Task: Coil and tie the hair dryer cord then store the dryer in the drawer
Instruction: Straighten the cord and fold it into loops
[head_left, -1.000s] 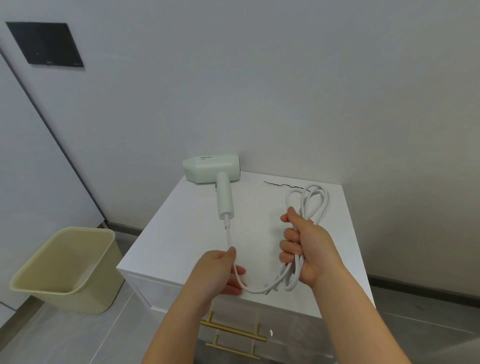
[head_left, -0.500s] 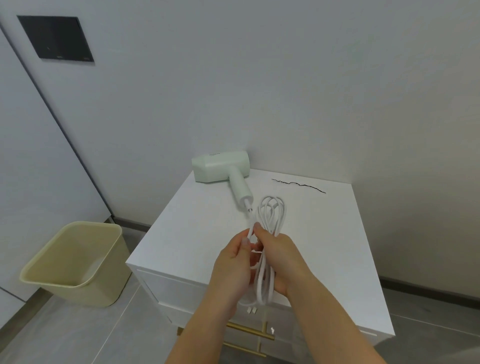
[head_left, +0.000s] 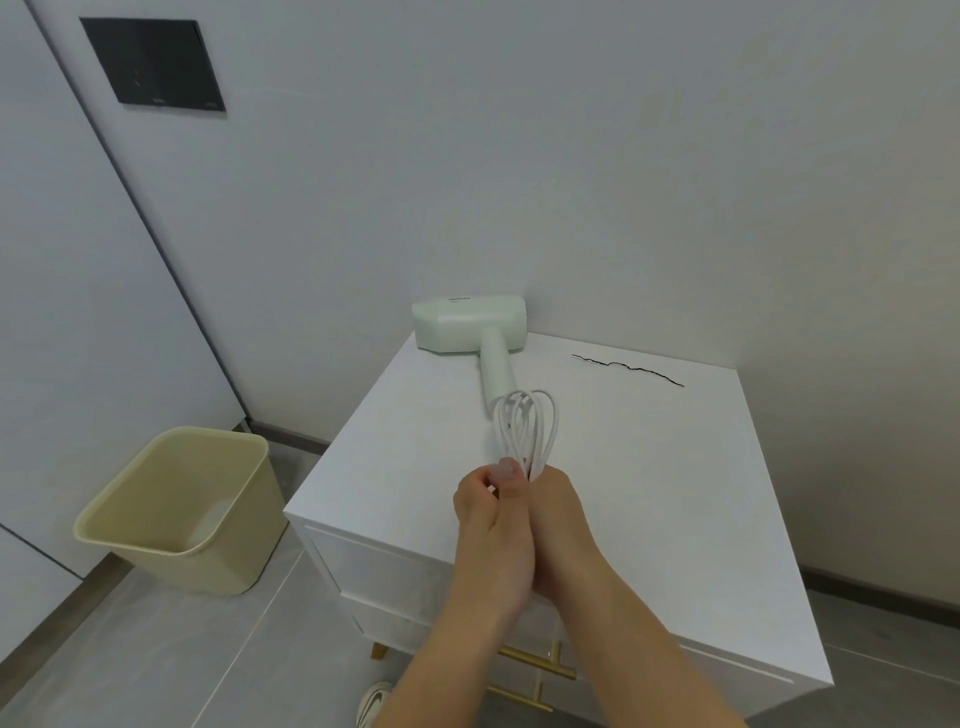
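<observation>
Fingers (head_left: 511, 474) of the left hand (head_left: 493, 525) and right hand (head_left: 558, 519) are squeezing around the looped cord (head_left: 524, 431), over the cabinet (head_left: 675, 493) top. The cord is looking soft and springy, so gripping the bundle's middle seems best. Farther back, the hair dryer (head_left: 470, 330) is lying by the wall (head_left: 571, 156); its writing is too small to read.

We see a white cabinet (head_left: 649, 493) against a pale grey wall (head_left: 571, 156), a dark panel (head_left: 153, 65) far left, and a yellow bin (head_left: 208, 566) on grey floor tiles (head_left: 130, 665).
</observation>
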